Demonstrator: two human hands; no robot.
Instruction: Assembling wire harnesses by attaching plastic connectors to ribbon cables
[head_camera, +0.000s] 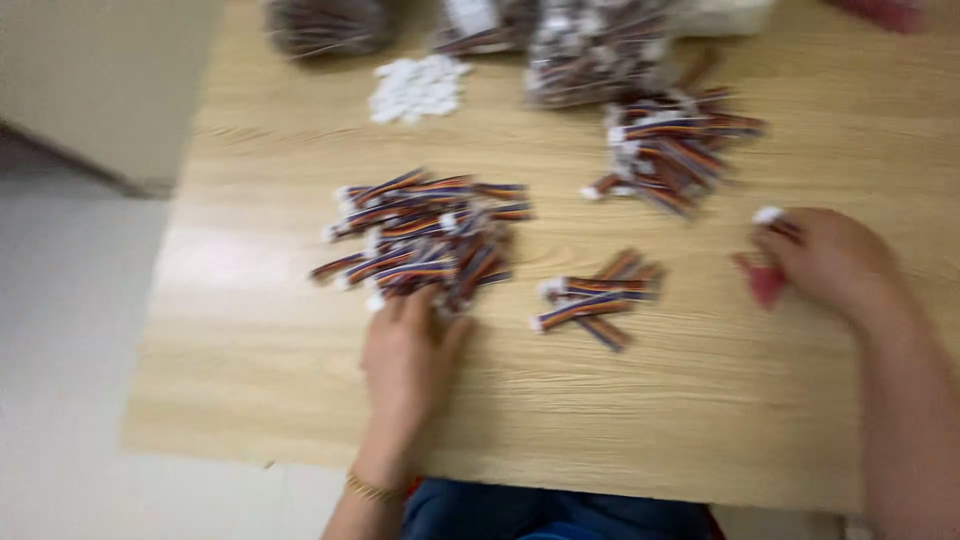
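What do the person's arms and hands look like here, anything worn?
Both hands are bare: no gloves, and no sleeves in view on either forearm. The left hand has a thin gold-coloured bracelet at the wrist. The right hand shows no ring, watch or band, though motion blur softens the detail. Dark blue clothing shows at the table edge below.

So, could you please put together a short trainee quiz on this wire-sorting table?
1. True or false: the left hand touches the large pile of striped wire pieces.
2. Which hand holds a wire piece with a white end? A) left B) right
3. What lies near the table's far edge, left of the clear bags?

Key: 1 true. 2 B, the right hand. 3 A heap of small white parts.
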